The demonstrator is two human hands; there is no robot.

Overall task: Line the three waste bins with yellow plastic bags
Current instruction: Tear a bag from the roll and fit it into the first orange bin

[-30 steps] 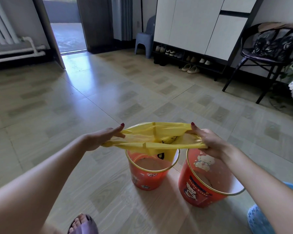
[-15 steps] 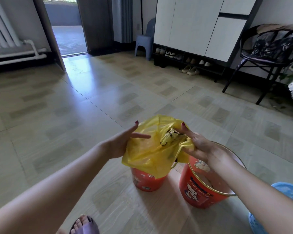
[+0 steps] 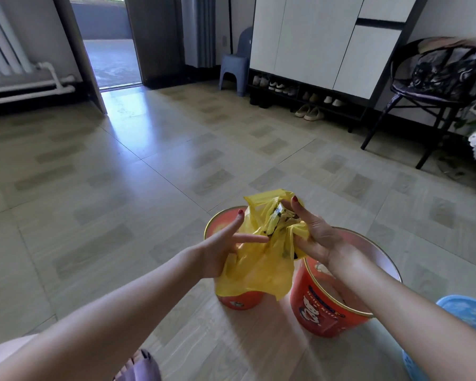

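Note:
A crumpled yellow plastic bag [image 3: 261,268] with black print hangs between my hands, above a small red bin [image 3: 220,221] on the floor. My left hand [image 3: 223,248] has thumb and forefinger spread, and its lower fingers are tucked into the bag's left side. My right hand [image 3: 311,237] pinches the bunched top of the bag, forefinger pointing up. A larger red bin [image 3: 313,306] with cartoon print stands right of the small one, under my right wrist. A blue bin [image 3: 467,312] shows at the lower right edge. Neither red bin holds a bag.
Tiled floor spreads ahead. A black chair [image 3: 434,86] stands at the right, a white cabinet with a shoe shelf [image 3: 308,92] along the back wall, a blue stool [image 3: 234,70] beside it. An open doorway [image 3: 110,59] lies back left. My slippered foot [image 3: 140,367] is below.
The bag, stretched wide over the small bin one second ago, is now bunched up between my hands. Both hands have drawn together and risen slightly above the bin.

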